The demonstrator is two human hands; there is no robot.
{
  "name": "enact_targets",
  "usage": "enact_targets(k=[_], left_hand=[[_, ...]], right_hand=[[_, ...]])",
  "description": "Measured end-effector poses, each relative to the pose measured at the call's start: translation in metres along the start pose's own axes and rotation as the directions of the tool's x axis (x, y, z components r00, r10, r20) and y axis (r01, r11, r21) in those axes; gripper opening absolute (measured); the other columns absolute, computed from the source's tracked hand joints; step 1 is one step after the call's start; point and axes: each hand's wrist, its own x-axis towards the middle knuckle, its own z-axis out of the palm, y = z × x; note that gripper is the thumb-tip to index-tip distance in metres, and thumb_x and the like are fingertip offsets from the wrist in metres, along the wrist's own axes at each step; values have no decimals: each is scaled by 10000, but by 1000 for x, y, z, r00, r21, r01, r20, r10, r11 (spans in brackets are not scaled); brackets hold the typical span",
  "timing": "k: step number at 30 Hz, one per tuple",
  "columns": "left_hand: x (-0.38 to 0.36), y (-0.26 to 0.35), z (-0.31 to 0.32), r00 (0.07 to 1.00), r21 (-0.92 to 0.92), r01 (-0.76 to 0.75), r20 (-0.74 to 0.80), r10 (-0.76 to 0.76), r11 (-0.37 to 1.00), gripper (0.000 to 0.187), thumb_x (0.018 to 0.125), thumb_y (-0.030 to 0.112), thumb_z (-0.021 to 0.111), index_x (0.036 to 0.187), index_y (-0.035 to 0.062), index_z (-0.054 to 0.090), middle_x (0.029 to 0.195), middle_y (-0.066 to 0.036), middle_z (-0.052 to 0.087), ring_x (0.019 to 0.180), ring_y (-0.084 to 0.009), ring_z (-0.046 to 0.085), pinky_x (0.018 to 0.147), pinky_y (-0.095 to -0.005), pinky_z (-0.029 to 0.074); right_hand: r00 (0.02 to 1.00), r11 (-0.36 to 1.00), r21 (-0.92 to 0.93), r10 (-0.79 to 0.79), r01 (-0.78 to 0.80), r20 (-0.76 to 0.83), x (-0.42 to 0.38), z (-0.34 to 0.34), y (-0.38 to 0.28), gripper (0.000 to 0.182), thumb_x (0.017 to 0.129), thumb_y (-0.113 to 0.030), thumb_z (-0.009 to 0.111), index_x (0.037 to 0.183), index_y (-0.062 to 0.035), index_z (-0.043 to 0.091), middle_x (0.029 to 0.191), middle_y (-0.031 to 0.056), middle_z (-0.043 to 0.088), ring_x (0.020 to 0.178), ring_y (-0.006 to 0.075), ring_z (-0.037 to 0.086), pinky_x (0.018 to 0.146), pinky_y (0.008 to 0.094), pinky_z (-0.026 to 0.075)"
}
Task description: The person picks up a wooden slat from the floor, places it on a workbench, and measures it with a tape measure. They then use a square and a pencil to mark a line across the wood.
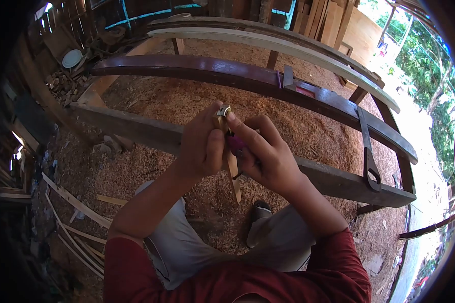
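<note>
My left hand (203, 144) is closed around a thin wooden strip (233, 179), which points down between my two hands. Opposite it, my right hand (268, 154) is closed on a small purple object (235, 143) that is mostly hidden by the fingers. A shiny metal end piece (224, 110) shows at the strip's top, with my right fingertip touching it. Both hands are held over a long grey wooden beam (141, 123).
Beyond the hands lies a dark varnished board (197, 68), carrying a flat grey metal piece (288, 78). A handsaw (370, 156) leans across it and the grey beam at right. Wood shavings (308, 131) cover the floor; loose strips (76, 202) lie at left.
</note>
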Motion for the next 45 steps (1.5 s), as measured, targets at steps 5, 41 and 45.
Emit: enact_targets(k=[5, 41, 45], left_hand=[[-1, 1, 6, 990, -219, 135, -10, -140, 966, 375, 1091, 263, 402, 1244, -22, 592, 987, -170, 630, 841, -275, 649, 763, -419, 538], [32, -20, -132, 674, -748, -241, -587, -448, 619, 346, 1085, 371, 346, 1035, 85, 534, 1020, -63, 546, 595, -124, 404, 466, -278, 364], [29, -31, -142, 648, -749, -277, -608, -459, 601, 275, 1053, 282, 429, 1000, 29, 522, 1042, -123, 500, 606, -125, 411, 460, -257, 366]], right_hand=[[999, 997, 65, 46, -47, 21, -3, 12, 4, 771, 946, -77, 745, 1677, -176, 521, 1204, 159, 596, 884, 330, 739, 751, 462, 624], [972, 938, -341, 23, 60, 234, -4, 10, -3, 427, 930, -218, 772, 1352, -219, 708, 1021, 81, 624, 877, 270, 710, 796, 438, 570], [970, 938, -343, 37, 50, 241, -9, 2, 15, 398, 930, -210, 764, 1325, -215, 714, 1011, 86, 621, 854, 267, 714, 776, 434, 582]])
